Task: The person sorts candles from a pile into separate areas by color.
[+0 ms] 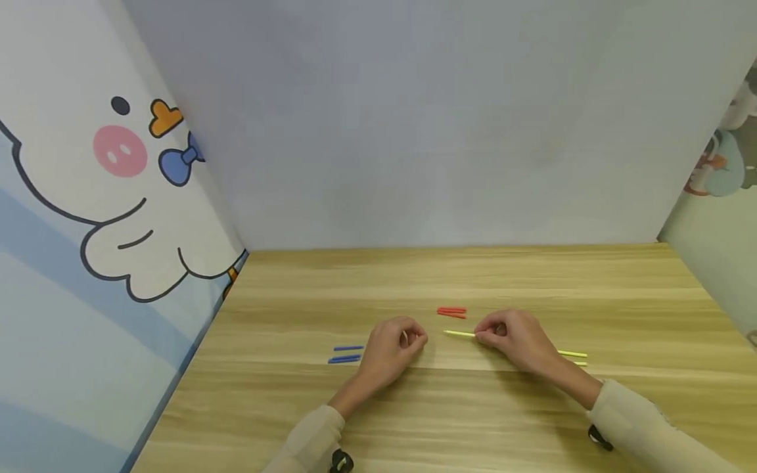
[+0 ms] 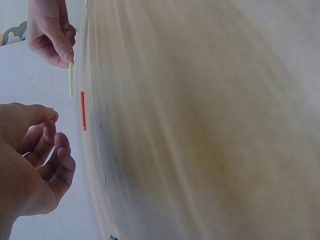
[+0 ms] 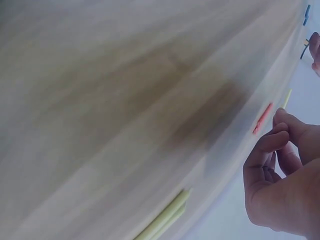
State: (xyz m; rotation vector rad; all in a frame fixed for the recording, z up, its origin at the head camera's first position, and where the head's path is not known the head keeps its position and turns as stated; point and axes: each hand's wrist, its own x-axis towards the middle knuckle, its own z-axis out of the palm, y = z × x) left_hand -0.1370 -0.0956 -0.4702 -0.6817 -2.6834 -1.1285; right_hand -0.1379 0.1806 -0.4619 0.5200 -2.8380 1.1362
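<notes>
In the head view my right hand (image 1: 517,341) pinches a thin yellow stick (image 1: 458,334) by its right end, between thumb and index finger. The stick lies nearly level, its free end pointing left, and in the left wrist view this yellow stick (image 2: 71,80) looks raised off the table. Facing it, my left hand (image 1: 391,348) hovers with loosely curled fingers and nothing visible between them. Just behind the held stick lie several red sticks (image 1: 452,312). Several blue sticks (image 1: 345,359) lie left of my left hand.
Other yellow sticks (image 1: 572,354) lie beside my right wrist, partly hidden by it. Everything rests on a wood-grain table (image 1: 449,420). A plain grey wall (image 1: 437,131) rises behind it, and a cartoon-printed panel (image 1: 71,263) stands on the left.
</notes>
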